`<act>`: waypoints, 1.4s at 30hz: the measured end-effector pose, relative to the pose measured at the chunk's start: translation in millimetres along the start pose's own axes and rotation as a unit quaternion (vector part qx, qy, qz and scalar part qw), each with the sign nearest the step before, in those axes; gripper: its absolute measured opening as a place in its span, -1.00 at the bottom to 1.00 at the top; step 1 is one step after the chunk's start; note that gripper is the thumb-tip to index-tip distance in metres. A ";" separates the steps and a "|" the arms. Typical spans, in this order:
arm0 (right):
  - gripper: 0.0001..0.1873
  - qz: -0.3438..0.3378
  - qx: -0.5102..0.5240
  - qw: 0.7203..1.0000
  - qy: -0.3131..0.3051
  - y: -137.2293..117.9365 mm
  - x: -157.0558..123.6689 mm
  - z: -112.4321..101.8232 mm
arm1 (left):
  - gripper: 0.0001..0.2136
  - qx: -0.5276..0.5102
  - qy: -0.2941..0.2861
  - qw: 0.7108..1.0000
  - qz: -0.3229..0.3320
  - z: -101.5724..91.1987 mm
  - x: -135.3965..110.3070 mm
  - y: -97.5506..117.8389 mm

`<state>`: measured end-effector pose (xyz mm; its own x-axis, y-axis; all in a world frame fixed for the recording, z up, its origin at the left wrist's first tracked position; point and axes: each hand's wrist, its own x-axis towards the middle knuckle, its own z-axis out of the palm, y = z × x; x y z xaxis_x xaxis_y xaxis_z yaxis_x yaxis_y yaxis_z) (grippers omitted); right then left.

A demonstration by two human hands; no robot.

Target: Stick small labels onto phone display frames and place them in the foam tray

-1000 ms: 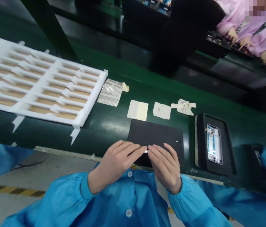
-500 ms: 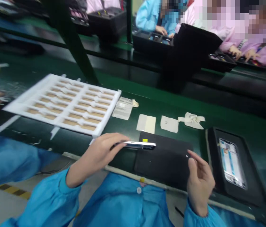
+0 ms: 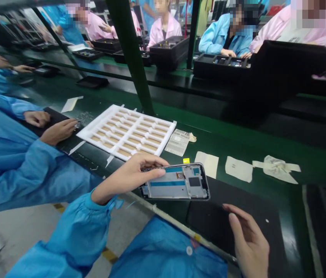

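Holding a flat, silver-rimmed rectangular phone frame [image 3: 177, 182] w/ blue strips by its L short end, the left hand [image 3: 130, 173] has its grip closed on it, above the near-left corner of the black rectangular mat [image 3: 209, 226] on the green surface [image 3: 232, 143]. Frame's long axis runs L–R. The right hand [image 3: 249, 241] hovers over the mat below the frame's free end, grip open & empty, not touching it.

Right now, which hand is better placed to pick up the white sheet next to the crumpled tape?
Probably right: the right hand is empty and nearer the white sheet; the left hand grips the phone frame.
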<state>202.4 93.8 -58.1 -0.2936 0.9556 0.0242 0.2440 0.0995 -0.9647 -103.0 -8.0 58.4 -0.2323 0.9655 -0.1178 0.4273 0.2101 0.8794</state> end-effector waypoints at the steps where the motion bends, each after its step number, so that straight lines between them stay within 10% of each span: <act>1: -0.62 0.003 0.033 0.999 -0.015 -7.1 0.5 5.4 | -0.77 -0.009 -0.014 1.000 -0.019 4.4 3.6 1.9; 11: -0.79 -0.040 0.093 0.994 0.037 -34.9 12.7 37.0 | -0.74 0.049 -0.057 0.997 -0.023 63.6 14.5 16.3; 26: -0.83 -0.050 0.065 0.984 -0.161 -24.8 31.2 13.9 | -0.69 0.133 -0.252 0.959 0.004 62.2 18.6 31.3; 42: -0.81 -0.025 0.052 0.972 -0.227 -25.8 26.2 10.8 | -0.83 0.217 -0.252 0.943 0.005 72.1 19.4 33.1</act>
<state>178.4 113.2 -35.5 -0.6854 0.7278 -0.0244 0.1313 0.0906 -0.9872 -30.4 28.8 51.9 0.1715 0.8953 -0.4110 0.7704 0.1381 0.6224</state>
